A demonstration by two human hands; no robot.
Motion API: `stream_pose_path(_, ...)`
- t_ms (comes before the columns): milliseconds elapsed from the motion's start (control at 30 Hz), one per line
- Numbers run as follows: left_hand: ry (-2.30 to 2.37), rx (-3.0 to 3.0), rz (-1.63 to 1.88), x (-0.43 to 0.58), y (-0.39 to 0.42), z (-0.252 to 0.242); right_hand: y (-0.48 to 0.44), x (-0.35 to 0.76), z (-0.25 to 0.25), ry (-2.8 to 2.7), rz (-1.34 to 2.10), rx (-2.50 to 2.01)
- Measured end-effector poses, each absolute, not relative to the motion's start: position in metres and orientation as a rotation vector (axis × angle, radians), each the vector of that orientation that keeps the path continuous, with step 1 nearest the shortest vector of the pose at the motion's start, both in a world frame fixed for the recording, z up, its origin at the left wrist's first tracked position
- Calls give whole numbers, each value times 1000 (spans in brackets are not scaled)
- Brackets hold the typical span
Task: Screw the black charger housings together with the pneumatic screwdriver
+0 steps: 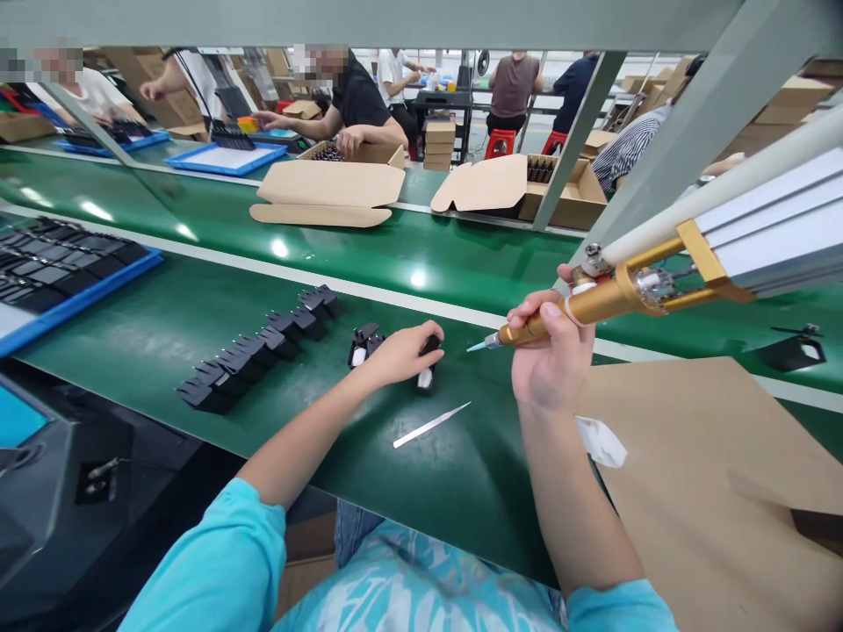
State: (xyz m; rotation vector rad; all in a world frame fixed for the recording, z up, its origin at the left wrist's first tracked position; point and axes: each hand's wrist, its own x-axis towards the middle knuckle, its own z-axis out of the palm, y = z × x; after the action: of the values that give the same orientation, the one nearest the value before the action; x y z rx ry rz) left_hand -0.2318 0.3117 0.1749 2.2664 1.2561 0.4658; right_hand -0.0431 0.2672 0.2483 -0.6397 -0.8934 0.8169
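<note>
In my right hand [550, 355] is a gold dispensing gun [602, 303] with a pale blue needle tip [483, 345] pointing left. My left hand [405, 353] grips a small black housing with a white inside [425, 377] near the middle of the green bench. The needle tip is a short way right of that housing, not touching it. Beside my left wrist sit other small black housings [361, 345], one showing a white part. Silver tweezers [431, 426] lie on the bench just in front of my left hand.
A slanting row of black housings [254, 355] stands left. A blue-rimmed tray [79, 297] of black parts is at far left. Cardboard [698, 439] and a white wipe [601, 441] lie right. Across the green belt [329, 254] are open cartons [333, 186] and several co-workers.
</note>
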Motion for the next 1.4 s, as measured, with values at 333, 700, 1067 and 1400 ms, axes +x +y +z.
stream_pose_path(333, 1294, 1673, 795, -239, 306, 153, 268, -42, 247, -926, 816, -644)
stream_pose_path(700, 1049, 2128, 406, -248, 319, 179, 265, -44, 249, -910, 841, -637)
stream_pose_path(1067, 1606, 2100, 532, -238, 314, 181, 267, -42, 247, -888, 848, -609)
stream_pose_path(1400, 1599, 1469, 1111, -219, 291, 123, 270, -44, 245, -852, 859, -595)
